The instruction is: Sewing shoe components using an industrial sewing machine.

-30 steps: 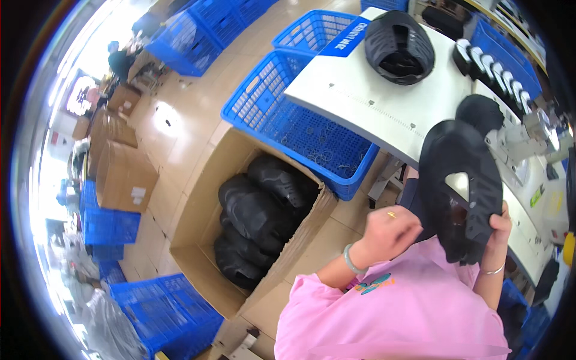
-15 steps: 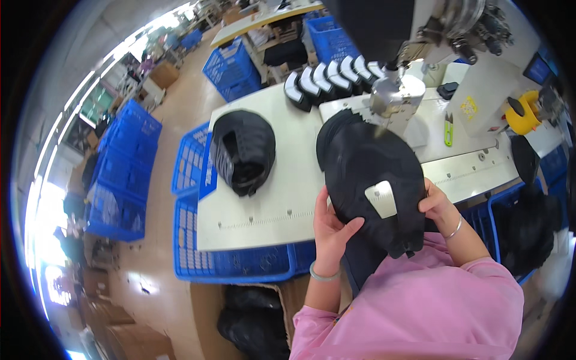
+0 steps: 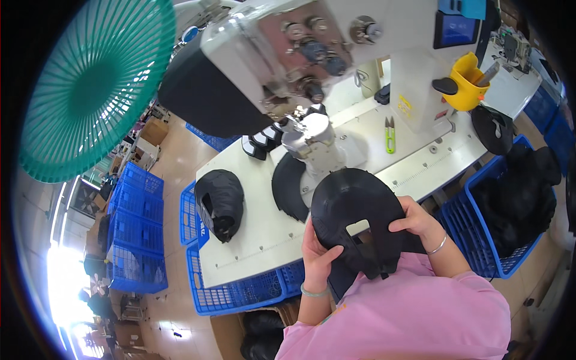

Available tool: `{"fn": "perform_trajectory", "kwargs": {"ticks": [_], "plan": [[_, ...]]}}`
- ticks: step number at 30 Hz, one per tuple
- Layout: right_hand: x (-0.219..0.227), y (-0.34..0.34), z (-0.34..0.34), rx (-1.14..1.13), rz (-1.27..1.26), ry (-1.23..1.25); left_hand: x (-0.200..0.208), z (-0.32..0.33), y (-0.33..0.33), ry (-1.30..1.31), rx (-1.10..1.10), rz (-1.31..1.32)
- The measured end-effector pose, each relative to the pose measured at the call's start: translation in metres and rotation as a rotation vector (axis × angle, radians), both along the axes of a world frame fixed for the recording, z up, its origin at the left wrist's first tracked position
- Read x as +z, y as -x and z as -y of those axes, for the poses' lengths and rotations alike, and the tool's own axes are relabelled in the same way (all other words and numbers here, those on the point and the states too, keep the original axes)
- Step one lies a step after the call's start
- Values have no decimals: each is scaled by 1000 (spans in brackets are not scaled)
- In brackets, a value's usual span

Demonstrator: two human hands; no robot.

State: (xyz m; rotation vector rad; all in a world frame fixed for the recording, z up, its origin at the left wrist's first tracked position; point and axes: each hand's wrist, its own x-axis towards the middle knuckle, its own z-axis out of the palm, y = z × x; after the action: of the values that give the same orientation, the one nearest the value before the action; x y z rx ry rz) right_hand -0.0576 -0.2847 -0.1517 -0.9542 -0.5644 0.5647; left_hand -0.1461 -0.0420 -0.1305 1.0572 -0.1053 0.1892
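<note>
Between my hands is a black cap (image 3: 358, 195), held over the front edge of the table with its cut-out back opening toward me. My left hand (image 3: 319, 255) grips its left edge, thumb on top and fingers mostly hidden underneath. On the opposite edge my right hand (image 3: 417, 223) pinches the fabric, its thumb also on top. Just beyond the cap stands the sewing machine's post (image 3: 315, 141). Black curved brim pieces (image 3: 288, 187) lie to the left of the post. Farther left, nested black caps (image 3: 221, 204) rest on the white table (image 3: 258, 273).
Green snips (image 3: 390, 137) lie right of the post. A yellow holder (image 3: 468, 84) hangs near the screen (image 3: 456, 30). Blue baskets (image 3: 237, 299) sit below the table; another basket (image 3: 501, 264) at right holds black pieces. A green fan (image 3: 99, 87) fills the upper left.
My view has swung right, bringing the fan and more of the machine into sight. The cap no longer overlaps the brim pieces. Both hands keep their hold on it.
</note>
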Motion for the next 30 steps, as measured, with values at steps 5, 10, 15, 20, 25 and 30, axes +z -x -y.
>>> {"fn": "perform_trajectory", "kwargs": {"ticks": [5, 10, 15, 20, 25, 30], "plan": [[-6, -4, 32, 94, 14, -64, 13, 42, 20, 6, 78, 60], [-15, -10, 35, 121, 38, -58, 19, 54, 30, -119, 126, 48], [-21, -11, 34, 114, 12, -136, 17, 56, 29, -126, 136, 47], [-18, -9, 35, 128, -34, -107, 17, 57, 29, -97, 74, -2], [-18, -2, 32, 113, -69, -98, 17, 57, 33, -95, 98, -21], [-18, 8, 26, 104, -94, -130, 14, 52, 37, -48, 63, 7]]}}
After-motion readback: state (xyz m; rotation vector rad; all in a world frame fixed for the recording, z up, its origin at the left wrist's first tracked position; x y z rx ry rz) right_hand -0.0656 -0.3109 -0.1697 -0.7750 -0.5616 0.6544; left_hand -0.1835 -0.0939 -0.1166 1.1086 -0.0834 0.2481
